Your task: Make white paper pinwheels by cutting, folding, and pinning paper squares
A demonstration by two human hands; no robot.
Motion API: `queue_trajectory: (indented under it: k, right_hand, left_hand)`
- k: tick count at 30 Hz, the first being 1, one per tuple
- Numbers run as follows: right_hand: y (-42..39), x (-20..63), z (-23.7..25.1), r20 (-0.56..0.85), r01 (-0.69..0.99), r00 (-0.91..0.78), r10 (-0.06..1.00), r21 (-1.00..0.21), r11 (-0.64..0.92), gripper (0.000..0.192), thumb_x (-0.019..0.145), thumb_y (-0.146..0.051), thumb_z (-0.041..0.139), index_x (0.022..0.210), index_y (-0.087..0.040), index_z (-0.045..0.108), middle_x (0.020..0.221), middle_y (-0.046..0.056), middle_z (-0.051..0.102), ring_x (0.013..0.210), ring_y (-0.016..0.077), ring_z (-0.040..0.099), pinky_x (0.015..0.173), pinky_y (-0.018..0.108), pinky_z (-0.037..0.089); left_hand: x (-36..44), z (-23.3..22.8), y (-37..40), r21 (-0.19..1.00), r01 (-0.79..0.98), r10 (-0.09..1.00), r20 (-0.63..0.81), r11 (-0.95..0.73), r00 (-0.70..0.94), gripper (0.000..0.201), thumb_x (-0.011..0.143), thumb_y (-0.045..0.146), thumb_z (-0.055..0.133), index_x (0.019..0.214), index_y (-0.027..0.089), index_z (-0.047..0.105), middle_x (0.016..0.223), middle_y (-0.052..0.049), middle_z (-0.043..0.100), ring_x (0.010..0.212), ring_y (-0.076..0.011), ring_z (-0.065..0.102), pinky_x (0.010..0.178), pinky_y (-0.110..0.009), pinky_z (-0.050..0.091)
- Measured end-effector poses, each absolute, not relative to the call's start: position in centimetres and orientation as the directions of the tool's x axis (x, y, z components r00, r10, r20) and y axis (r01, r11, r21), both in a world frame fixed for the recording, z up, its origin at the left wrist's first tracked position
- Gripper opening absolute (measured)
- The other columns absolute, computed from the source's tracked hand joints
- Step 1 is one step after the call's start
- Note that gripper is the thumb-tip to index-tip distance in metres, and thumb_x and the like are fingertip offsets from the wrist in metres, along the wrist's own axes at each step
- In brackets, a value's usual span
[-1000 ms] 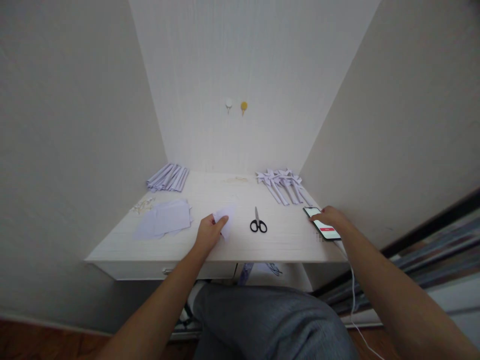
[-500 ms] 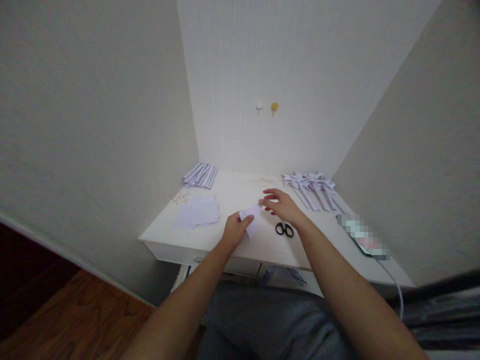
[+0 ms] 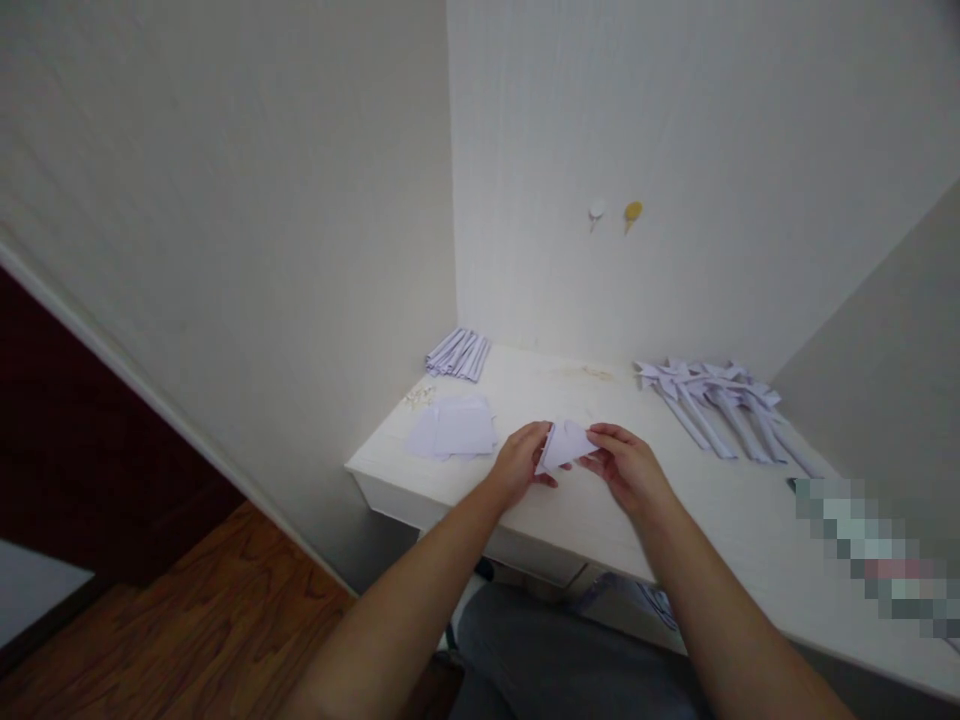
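both hands, left hand (image 3: 517, 465) and right hand (image 3: 628, 466), grip one folded paper piece (image 3: 565, 443) above the desk (image 3: 750, 520); loose sheets (image 3: 454, 436) lie left.

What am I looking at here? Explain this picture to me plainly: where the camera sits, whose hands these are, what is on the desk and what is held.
The camera sits on a person's head and looks forward and down, so both bare arms come in from the bottom. The left hand and the right hand together pinch a small folded piece of white paper above a white desk set in a wall corner. On the desk lie a stack of flat paper sheets, a bundle of folded paper strips at the back left, and a pile of folded paper shapes with long stems at the back right. A blurred patch at the right edge hides whatever lies there.
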State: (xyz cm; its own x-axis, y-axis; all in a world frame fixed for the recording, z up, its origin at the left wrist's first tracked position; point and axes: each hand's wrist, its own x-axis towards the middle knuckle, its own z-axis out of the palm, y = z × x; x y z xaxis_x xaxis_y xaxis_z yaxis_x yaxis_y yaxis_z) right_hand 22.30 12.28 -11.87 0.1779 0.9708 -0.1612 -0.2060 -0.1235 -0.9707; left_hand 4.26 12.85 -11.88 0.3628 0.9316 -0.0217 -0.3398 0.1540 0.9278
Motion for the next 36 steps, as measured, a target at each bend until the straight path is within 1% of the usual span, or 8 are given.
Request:
queue_trajectory:
  k: [2, 5, 11, 21, 27, 30, 33, 36]
  right_hand:
    - [12.5, 22.2, -12.3, -0.143, -0.271, 0.19, 0.971, -0.959, -0.088, 0.023, 0.1, -0.03, 0.067, 0.119, -0.016, 0.066, 0.112, 0.006, 0.07, 0.088, 0.0179, 0.07, 0.075, 0.035, 0.062]
    - [12.9, 22.0, -12.7, -0.111, -0.337, 0.208, 0.972, -0.941, -0.035, 0.025, 0.1, -0.03, 0.067, 0.12, -0.016, 0.066, 0.116, 0.007, 0.07, 0.093, 0.0195, 0.07, 0.079, 0.037, 0.062]
    - [13.0, 22.1, -13.0, -0.094, -0.36, 0.271, 0.958, -0.933, 0.01, 0.028, 0.1, -0.032, 0.067, 0.123, -0.017, 0.065, 0.119, 0.008, 0.069, 0.095, 0.0205, 0.07, 0.08, 0.039, 0.062]
    - [12.4, 21.6, -13.1, -0.066, -0.27, 0.216, 0.974, -0.963, -0.006, 0.026, 0.1, -0.032, 0.067, 0.121, -0.016, 0.066, 0.115, 0.007, 0.07, 0.091, 0.0192, 0.07, 0.077, 0.037, 0.062]
    - [12.2, 21.4, -13.8, -0.017, -0.148, 0.182, 0.983, -0.989, 0.011, 0.029, 0.1, -0.034, 0.067, 0.123, -0.016, 0.066, 0.119, 0.008, 0.069, 0.097, 0.0214, 0.071, 0.082, 0.04, 0.062]
    - [12.1, 21.5, -13.7, 0.046, -0.072, 0.18, 0.983, -0.996, 0.06, 0.029, 0.1, -0.034, 0.067, 0.123, -0.016, 0.066, 0.122, 0.009, 0.069, 0.1, 0.0221, 0.07, 0.084, 0.041, 0.061]
    - [11.8, 21.8, -13.1, 0.148, 0.024, 0.178, 0.973, -0.989, 0.146, 0.021, 0.096, -0.029, 0.071, 0.112, -0.016, 0.07, 0.125, 0.009, 0.069, 0.105, 0.023, 0.069, 0.09, 0.044, 0.059]
    - [11.5, 22.2, -12.2, 0.244, 0.122, 0.152, 0.958, -0.966, 0.227, 0.004, 0.082, -0.017, 0.079, 0.082, -0.018, 0.075, 0.12, 0.006, 0.073, 0.113, 0.024, 0.066, 0.103, 0.045, 0.051]
  left_hand:
    - [4.1, -11.8, 12.9, 0.919, -0.353, 0.921, -0.028, 0.176, 0.388, 0.044, 0.085, 0.055, 0.064, 0.109, 0.019, 0.068, 0.089, -0.006, 0.072, 0.064, -0.0185, 0.071, 0.04, -0.021, 0.044]
    - [3.9, -11.9, 12.8, 0.904, -0.381, 0.917, -0.027, 0.192, 0.398, 0.042, 0.085, 0.053, 0.065, 0.11, 0.019, 0.066, 0.096, -0.007, 0.073, 0.062, -0.0169, 0.072, 0.039, -0.02, 0.043]
    - [3.8, -11.8, 12.5, 0.879, -0.425, 0.926, -0.045, 0.215, 0.375, 0.041, 0.086, 0.047, 0.07, 0.113, 0.018, 0.063, 0.109, -0.009, 0.071, 0.063, -0.0163, 0.074, 0.04, -0.02, 0.046]
    - [3.7, -12.1, 12.5, 0.864, -0.47, 0.955, -0.036, 0.178, 0.296, 0.035, 0.086, 0.045, 0.071, 0.107, 0.018, 0.065, 0.102, -0.008, 0.071, 0.065, -0.0152, 0.071, 0.044, -0.022, 0.051]
    - [3.6, -12.0, 12.4, 0.87, -0.465, 0.962, -0.037, 0.164, 0.27, 0.035, 0.08, 0.04, 0.077, 0.103, 0.017, 0.064, 0.097, -0.008, 0.069, 0.068, -0.0164, 0.07, 0.052, -0.027, 0.059]
    - [3.7, -12.0, 12.5, 0.89, -0.434, 0.965, -0.03, 0.144, 0.259, 0.034, 0.075, 0.035, 0.081, 0.099, 0.016, 0.066, 0.097, -0.008, 0.069, 0.071, -0.0166, 0.069, 0.057, -0.029, 0.061]
    - [3.8, -12.2, 12.6, 0.921, -0.375, 0.969, -0.012, 0.107, 0.247, 0.033, 0.069, 0.031, 0.083, 0.095, 0.015, 0.07, 0.095, -0.008, 0.071, 0.074, -0.0179, 0.068, 0.059, -0.029, 0.06]
    - [3.6, -12.5, 12.7, 0.953, -0.296, 0.972, 0.014, 0.058, 0.234, 0.028, 0.066, 0.03, 0.083, 0.088, 0.014, 0.073, 0.086, -0.006, 0.072, 0.073, -0.0176, 0.066, 0.061, -0.027, 0.056]
